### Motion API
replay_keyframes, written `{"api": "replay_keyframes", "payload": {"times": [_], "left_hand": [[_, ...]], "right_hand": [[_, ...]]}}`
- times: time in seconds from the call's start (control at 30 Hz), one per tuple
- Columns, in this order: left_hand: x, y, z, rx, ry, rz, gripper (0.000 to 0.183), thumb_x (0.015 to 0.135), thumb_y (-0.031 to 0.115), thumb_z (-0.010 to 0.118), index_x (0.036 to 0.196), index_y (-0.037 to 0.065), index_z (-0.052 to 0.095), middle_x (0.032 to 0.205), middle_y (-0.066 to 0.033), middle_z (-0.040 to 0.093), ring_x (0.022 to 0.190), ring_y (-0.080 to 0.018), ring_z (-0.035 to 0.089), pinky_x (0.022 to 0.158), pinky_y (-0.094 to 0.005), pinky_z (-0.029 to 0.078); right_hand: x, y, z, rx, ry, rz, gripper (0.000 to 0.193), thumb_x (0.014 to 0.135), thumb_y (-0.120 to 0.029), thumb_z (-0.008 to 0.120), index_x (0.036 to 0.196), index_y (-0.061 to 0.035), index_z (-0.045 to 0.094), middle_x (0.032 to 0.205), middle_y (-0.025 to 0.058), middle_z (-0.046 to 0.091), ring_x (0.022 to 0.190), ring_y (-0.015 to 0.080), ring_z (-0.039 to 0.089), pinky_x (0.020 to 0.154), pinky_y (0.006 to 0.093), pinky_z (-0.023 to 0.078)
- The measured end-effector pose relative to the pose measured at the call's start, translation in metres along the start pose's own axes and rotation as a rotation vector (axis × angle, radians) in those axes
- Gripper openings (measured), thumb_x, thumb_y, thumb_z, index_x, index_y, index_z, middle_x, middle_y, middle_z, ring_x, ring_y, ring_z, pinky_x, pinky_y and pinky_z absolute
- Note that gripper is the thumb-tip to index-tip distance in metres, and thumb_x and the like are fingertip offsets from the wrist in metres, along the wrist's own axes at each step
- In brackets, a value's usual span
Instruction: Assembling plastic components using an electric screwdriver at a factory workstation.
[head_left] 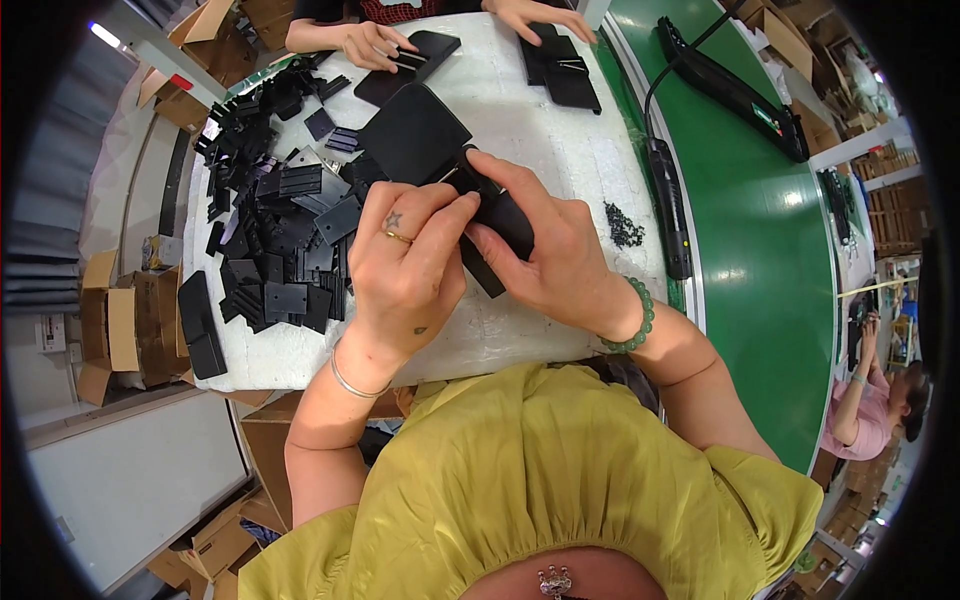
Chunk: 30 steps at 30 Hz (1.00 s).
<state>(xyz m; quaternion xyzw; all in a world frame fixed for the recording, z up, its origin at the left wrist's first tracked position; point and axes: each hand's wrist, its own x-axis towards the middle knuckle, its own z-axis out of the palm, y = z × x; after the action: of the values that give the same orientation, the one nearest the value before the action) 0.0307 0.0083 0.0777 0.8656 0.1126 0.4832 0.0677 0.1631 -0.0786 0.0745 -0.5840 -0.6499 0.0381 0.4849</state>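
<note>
Broadly, everything is set out around the two hands on a white-covered counter [560, 140], by which most of the space beneath and beyond them is filled; to the right of the hands, past the counter's edge, a green surface [755, 320] is seen running alongside; to the left of the hands, a large pile of black parts [285, 215] is heaped, flat plates and ribbed strips being jumbled together; directly between the hands, a black two-leafed piece [415, 130] is held above the counter, its broad leaf tilted up beyond the fingers; it is clamped by the right hand [555, 245], thumb on the near side and fingers on the far; the fingertips of the left hand [405, 265] are drawn together on its middle, though what is pinched there cannot be fully made out; farther from the hands, across the counter, a similar black piece [435, 50] is touched by a co-worker's hand [370, 47]; to their far left, a black panel [200, 330] is laid at the counter's edge; to their right, a black corded tool [668, 200] is placed; nearer on that side, tiny black bits [625, 228] are scattered.
</note>
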Motion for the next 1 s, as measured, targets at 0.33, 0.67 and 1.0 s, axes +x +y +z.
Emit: {"api": "replay_keyframes", "payload": {"times": [0.33, 0.67, 1.0], "left_hand": [[0.020, 0.006, -0.037, -0.055, -0.456, 0.021, 0.073, 0.051, 0.024, 0.082, 0.119, 0.013, 0.059, 0.121, -0.0139, 0.045, 0.113, -0.0349, 0.043, 0.097, -0.0467, 0.035], [-0.058, 0.035, 0.001, -0.118, -0.835, -0.200, 0.089, 0.050, 0.035, 0.083, 0.130, 0.013, 0.049, 0.105, -0.0084, 0.052, 0.098, -0.0283, 0.048, 0.090, -0.0416, 0.034], [-0.062, 0.038, 0.018, -0.227, -0.794, -0.323, 0.089, 0.053, 0.038, 0.082, 0.129, 0.009, 0.048, 0.128, -0.0148, 0.043, 0.119, -0.0364, 0.038, 0.103, -0.0471, 0.028]], "right_hand": [[-0.004, 0.026, -0.036, 0.493, -0.358, 0.174, 0.040, 0.077, -0.009, 0.066, 0.115, -0.0012, 0.057, 0.100, 0.0133, 0.065, 0.093, 0.0161, 0.060, 0.082, 0.0304, 0.046], [-0.062, 0.128, -0.139, -1.045, 0.063, 0.566, 0.066, 0.077, -0.052, 0.065, 0.119, -0.0020, 0.056, 0.078, 0.0096, 0.063, 0.076, 0.0262, 0.063, 0.067, 0.0364, 0.049], [-0.087, 0.157, -0.151, -0.364, -0.100, 0.925, 0.054, 0.069, -0.034, 0.074, 0.106, 0.0032, 0.062, 0.078, 0.0080, 0.063, 0.072, 0.0172, 0.060, 0.067, 0.0278, 0.047]]}}
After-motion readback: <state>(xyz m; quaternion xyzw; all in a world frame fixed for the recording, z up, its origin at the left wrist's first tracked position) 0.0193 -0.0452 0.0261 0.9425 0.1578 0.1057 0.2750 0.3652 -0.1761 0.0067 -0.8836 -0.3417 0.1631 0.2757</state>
